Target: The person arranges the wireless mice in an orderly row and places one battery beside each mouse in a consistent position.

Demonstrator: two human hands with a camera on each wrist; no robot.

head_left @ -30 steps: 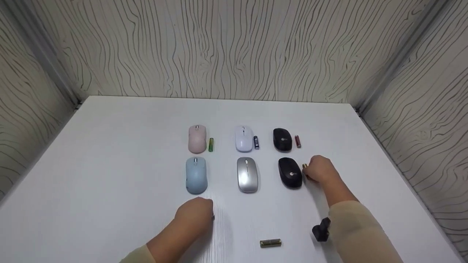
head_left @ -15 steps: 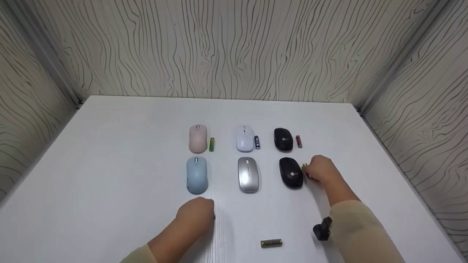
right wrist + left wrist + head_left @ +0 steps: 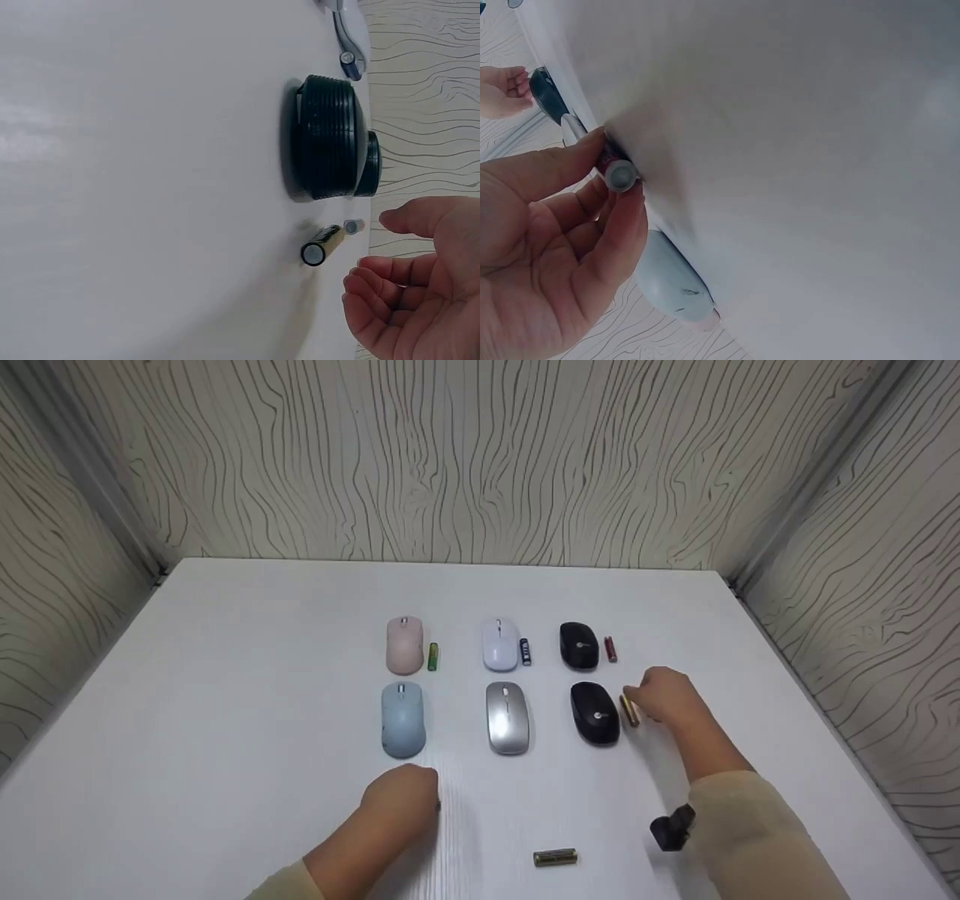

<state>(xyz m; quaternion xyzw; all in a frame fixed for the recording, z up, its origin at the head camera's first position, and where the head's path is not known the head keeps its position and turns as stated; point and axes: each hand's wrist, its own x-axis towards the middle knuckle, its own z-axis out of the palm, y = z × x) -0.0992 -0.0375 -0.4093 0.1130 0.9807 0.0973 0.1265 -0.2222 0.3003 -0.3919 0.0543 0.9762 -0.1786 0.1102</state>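
My left hand (image 3: 397,804) hovers at the front, just below the light blue mouse (image 3: 403,720). Between thumb and fingers it pinches a battery (image 3: 620,175), whose silver end and a bit of dark red side show in the left wrist view. A gold battery (image 3: 629,711) lies beside the nearer black mouse (image 3: 595,714), on its right. Just off that battery is my right hand (image 3: 664,694); the right wrist view shows its thumb and fingers apart, holding nothing. Another gold battery (image 3: 555,857) lies crosswise near the front.
A silver mouse (image 3: 508,718) stands in the near row. Behind are a pink mouse (image 3: 405,646), a white mouse (image 3: 500,645) and another black mouse (image 3: 579,646). Green (image 3: 433,657), dark blue (image 3: 526,652) and red (image 3: 610,649) batteries lie beside them. Patterned panels (image 3: 450,465) enclose the white table.
My right hand has let go of the gold battery beside the nearer black mouse and drawn slightly away, to the right and back. The left hand stays where it was.
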